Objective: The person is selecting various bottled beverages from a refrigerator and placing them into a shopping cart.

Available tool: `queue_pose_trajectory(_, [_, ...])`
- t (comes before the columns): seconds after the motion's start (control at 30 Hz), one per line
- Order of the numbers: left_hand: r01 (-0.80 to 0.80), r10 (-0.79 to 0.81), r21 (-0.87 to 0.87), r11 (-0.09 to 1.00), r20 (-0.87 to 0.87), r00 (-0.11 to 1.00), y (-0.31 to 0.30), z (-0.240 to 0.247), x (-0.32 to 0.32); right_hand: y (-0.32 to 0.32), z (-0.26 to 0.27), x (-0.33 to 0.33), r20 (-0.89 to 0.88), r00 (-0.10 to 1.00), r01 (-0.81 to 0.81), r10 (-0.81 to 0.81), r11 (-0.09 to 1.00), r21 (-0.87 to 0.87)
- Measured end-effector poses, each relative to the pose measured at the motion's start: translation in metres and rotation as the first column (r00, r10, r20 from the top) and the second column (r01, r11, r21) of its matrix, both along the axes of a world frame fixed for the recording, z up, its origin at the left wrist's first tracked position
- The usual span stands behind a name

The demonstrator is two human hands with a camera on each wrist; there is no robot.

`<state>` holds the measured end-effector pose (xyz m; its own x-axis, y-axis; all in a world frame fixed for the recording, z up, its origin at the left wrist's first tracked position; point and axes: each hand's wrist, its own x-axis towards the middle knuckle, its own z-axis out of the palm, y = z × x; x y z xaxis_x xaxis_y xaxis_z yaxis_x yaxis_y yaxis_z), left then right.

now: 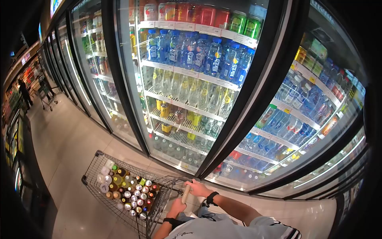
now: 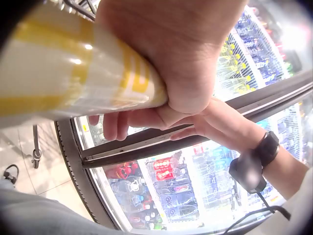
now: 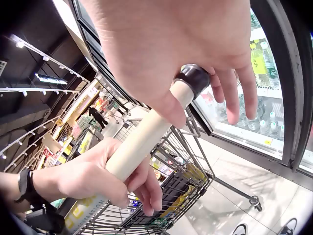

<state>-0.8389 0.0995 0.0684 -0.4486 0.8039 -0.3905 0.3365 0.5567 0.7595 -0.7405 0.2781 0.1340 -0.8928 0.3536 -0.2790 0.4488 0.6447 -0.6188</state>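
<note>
Both hands are on the pale handle (image 1: 185, 196) of a wire shopping cart (image 1: 90, 170). My left hand (image 1: 177, 207) holds the bar near its lower end, fingers round it, as the right wrist view also shows. At the other end, by a black end cap (image 3: 194, 80), my right hand (image 3: 181, 41) grips the bar with the thumb on one side and the fingers hanging over the other. Yellow print marks part of the handle in the left wrist view. Inside the cart stand many bottles (image 1: 114, 186) and silver-topped cans (image 1: 137, 198).
Glass-door drink coolers with dark frames (image 1: 126, 75) line the right side, their shelves holding blue-capped bottles (image 1: 191, 51) and cans (image 1: 238, 22). A tiled aisle (image 1: 65, 139) runs ahead. Farther along it, a person in dark clothes (image 1: 25, 94) stands near another cart (image 1: 45, 97).
</note>
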Motion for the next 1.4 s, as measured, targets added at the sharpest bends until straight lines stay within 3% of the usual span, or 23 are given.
queue_pose_trajectory(0.17, [0.051, -0.05, 0.035, 0.998, -0.009, 0.999, -0.004, -0.012, -0.011, 0.004, -0.013, -0.008, 0.019, 1.0, 0.009, -0.009, 1.0, 0.028])
queue_pose_trajectory(0.23, [0.044, -0.046, 0.016, 0.999, 0.111, 0.993, -0.005, -0.008, -0.015, 0.004, -0.02, -0.011, 0.077, 0.997, 0.011, -0.008, 0.999, -0.039])
queue_pose_trajectory(0.37, [0.109, -0.111, 0.022, 0.994, 0.113, 0.987, -0.006, -0.014, -0.022, 0.0, -0.013, -0.008, 0.036, 0.997, 0.072, -0.071, 0.996, -0.049])
queue_pose_trajectory(0.5, [0.08, -0.086, 0.038, 0.996, 0.203, 0.975, -0.006, -0.026, -0.033, 0.005, -0.006, 0.002, 0.061, 0.996, 0.068, -0.059, 0.984, -0.165])
queue_pose_trajectory(0.57, [0.083, -0.086, 0.021, 0.996, 0.213, 0.973, -0.003, -0.026, -0.034, 0.019, -0.009, 0.017, -0.207, 0.971, 0.109, -0.12, 0.992, -0.065])
queue_pose_trajectory(0.63, [0.03, -0.039, 0.043, 0.999, 0.208, 0.977, -0.002, -0.031, -0.039, 0.039, 0.029, 0.033, -0.232, 0.955, 0.186, -0.183, 0.982, -0.007])
queue_pose_trajectory(0.7, [0.026, -0.032, 0.031, 0.999, 0.226, 0.974, 0.002, -0.039, -0.046, 0.064, 0.059, 0.046, -0.332, 0.856, 0.403, -0.396, 0.914, -0.053])
queue_pose_trajectory(0.77, [0.008, -0.009, 0.007, 1.0, 0.252, 0.968, 0.009, -0.042, -0.05, 0.083, 0.09, 0.057, -0.398, 0.731, 0.609, -0.555, 0.793, 0.011])
queue_pose_trajectory(0.83, [0.015, -0.006, -0.035, 0.999, 0.249, 0.968, 0.009, -0.029, -0.053, 0.098, 0.113, 0.065, -0.506, 0.555, 0.715, -0.66, 0.689, -0.115])
queue_pose_trajectory(0.87, [-0.001, 0.008, -0.026, 1.0, 0.279, 0.96, 0.01, -0.031, -0.056, 0.104, 0.114, 0.068, -0.511, 0.553, 0.713, -0.658, 0.691, -0.118])
queue_pose_trajectory(0.93, [-0.005, 0.011, -0.025, 1.0, 0.266, 0.964, 0.011, -0.032, -0.06, 0.118, 0.116, 0.073, -0.631, 0.36, 0.818, -0.687, 0.557, -0.14])
queue_pose_trajectory(0.97, [-0.007, 0.014, -0.028, 1.0, 0.262, 0.965, 0.013, -0.031, -0.064, 0.122, 0.124, 0.073, -0.641, 0.35, 0.818, -0.684, 0.556, -0.147])
queue_pose_trajectory(1.03, [0.011, 0.001, -0.05, 0.999, 0.228, 0.974, 0.017, -0.024, -0.067, 0.126, 0.145, 0.071, -0.703, 0.226, 0.91, -0.674, 0.404, -0.094])
queue_pose_trajectory(1.07, [-0.02, 0.033, -0.053, 0.998, 0.266, 0.964, 0.018, -0.019, -0.067, 0.13, 0.151, 0.068, -0.743, 0.202, 0.911, -0.638, 0.401, -0.097])
queue_pose_trajectory(1.2, [-0.025, 0.038, -0.058, 0.998, 0.246, 0.969, 0.019, -0.024, -0.075, 0.136, 0.16, 0.058, -0.746, 0.262, 0.911, -0.612, 0.413, -0.018])
queue_pose_trajectory(1.27, [0.033, -0.018, -0.062, 0.998, 0.225, 0.974, 0.022, -0.022, -0.076, 0.136, 0.158, 0.053, -0.626, 0.363, 0.888, -0.69, 0.46, 0.008])
queue_pose_trajectory(1.33, [-0.066, 0.059, 0.02, 0.998, 0.233, 0.971, 0.022, -0.03, -0.077, 0.131, 0.166, 0.05, -0.619, 0.349, 0.898, -0.703, 0.44, 0.006])
queue_pose_trajectory(1.37, [0.0, -0.004, 0.015, 1.0, 0.235, 0.972, 0.025, -0.032, -0.077, 0.125, 0.172, 0.052, -0.603, 0.351, 0.901, -0.716, 0.434, 0.01])
queue_pose_trajectory(1.4, [-0.038, 0.026, 0.042, 0.998, 0.262, 0.965, 0.025, -0.032, -0.076, 0.125, 0.166, 0.053, -0.631, 0.332, 0.903, -0.701, 0.429, -0.002])
